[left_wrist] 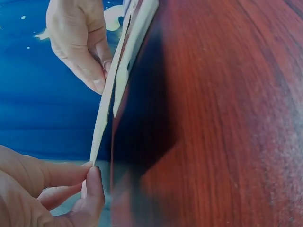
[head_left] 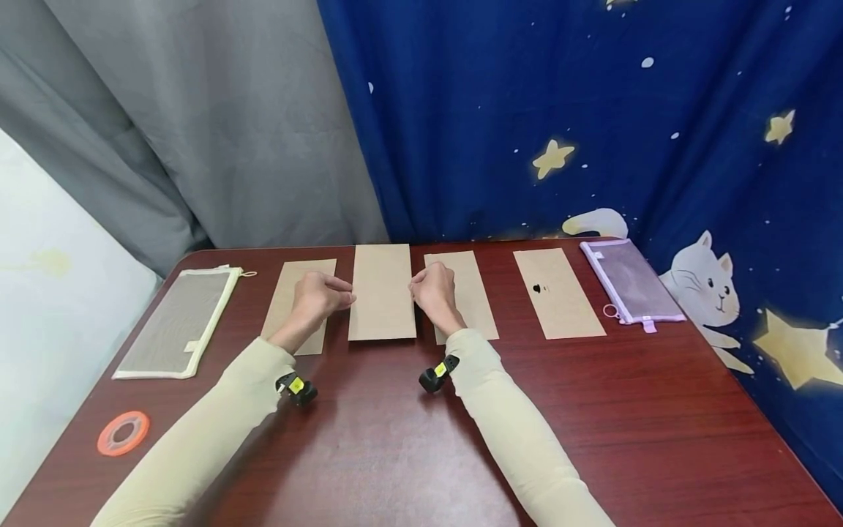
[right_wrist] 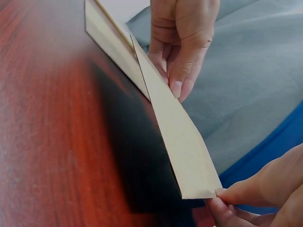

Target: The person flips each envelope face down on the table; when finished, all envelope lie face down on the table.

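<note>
A plain brown kraft-paper card (head_left: 382, 293) is held up a little over the table, its shadow falling below it. My left hand (head_left: 319, 296) pinches its left edge between thumb and fingers. On the opposite edge, my right hand (head_left: 435, 289) has the same kind of pinch. The left wrist view shows the card (left_wrist: 100, 125) nearly edge-on between both hands. In the right wrist view its face (right_wrist: 182, 142) slants toward the right thumb and fingertip. Two similar kraft cards lie flat beneath the hands, one on the left (head_left: 309, 337) and one on the right (head_left: 476, 293).
Farther right lies another kraft card (head_left: 560, 296) with a small black print. A purple mesh zip pouch (head_left: 628, 282) is at the right edge, a cream one (head_left: 174, 326) at the left. An orange ring-shaped roll (head_left: 123, 433) sits front left. Curtains (head_left: 461, 124) hang behind the table.
</note>
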The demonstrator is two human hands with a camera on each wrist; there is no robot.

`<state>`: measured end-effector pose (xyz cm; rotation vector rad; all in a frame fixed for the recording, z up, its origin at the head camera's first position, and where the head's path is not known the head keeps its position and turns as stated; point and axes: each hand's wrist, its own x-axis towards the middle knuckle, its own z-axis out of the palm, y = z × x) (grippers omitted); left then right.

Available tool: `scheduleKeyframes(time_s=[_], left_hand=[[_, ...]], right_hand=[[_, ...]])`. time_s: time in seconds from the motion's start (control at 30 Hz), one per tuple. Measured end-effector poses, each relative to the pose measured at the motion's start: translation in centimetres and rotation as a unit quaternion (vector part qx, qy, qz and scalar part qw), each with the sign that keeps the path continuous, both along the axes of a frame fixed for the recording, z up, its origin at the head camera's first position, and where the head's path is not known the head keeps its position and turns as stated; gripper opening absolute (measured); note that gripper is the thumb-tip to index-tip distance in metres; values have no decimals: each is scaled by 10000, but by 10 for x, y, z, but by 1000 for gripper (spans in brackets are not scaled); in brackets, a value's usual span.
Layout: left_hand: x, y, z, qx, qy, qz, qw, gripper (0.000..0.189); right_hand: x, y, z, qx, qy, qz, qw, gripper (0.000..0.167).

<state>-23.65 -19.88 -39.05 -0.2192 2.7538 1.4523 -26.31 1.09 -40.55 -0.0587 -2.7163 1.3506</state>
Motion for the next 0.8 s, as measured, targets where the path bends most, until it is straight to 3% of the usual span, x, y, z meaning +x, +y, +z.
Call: scheduleKeyframes(time_s=[0.13, 0.33, 0.63, 0.8], left_hand=[[-2, -1, -5, -576, 154, -81, 9982, 21], [-4, 2, -8, -1439, 460, -227, 9883, 17], [-5, 8, -15, -1762, 430, -323, 9829, 15], [-5, 8, -17, -1912, 484, -304, 9799, 13]], right_hand=[[-2, -5, -6, 317, -57, -14, 9995, 20], [-5, -11, -12, 628, -150, 146, 9978, 50], [-5, -11, -14, 707, -158, 223, 9971, 51], [-4, -16, -14, 1033, 31, 308, 9942, 47]])
